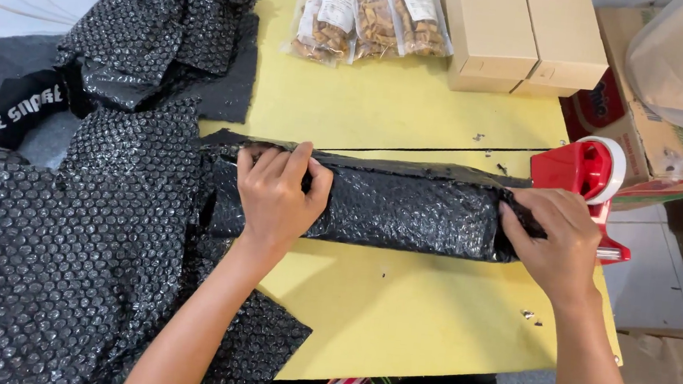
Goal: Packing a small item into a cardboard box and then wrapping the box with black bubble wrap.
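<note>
Item: black bubble-wrapped bundle (406, 210) on yellow table (396, 320); your left hand (280, 191) presses flat, unclenched, pinning the wrap, while your right hand (556, 235) pinches its end closed.

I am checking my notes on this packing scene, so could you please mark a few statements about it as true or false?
1. Both hands rest on the black bubble-wrap roll. True: the left hand presses its left part and the right hand holds its right end.
2. The table is blue. False: it is yellow.
3. A red tape dispenser sits by the right hand. True.
4. The snack bags lie on the roll. False: they lie at the table's far edge, apart from it.
5. The cardboard boxes stand beside the snack bags. True.
</note>
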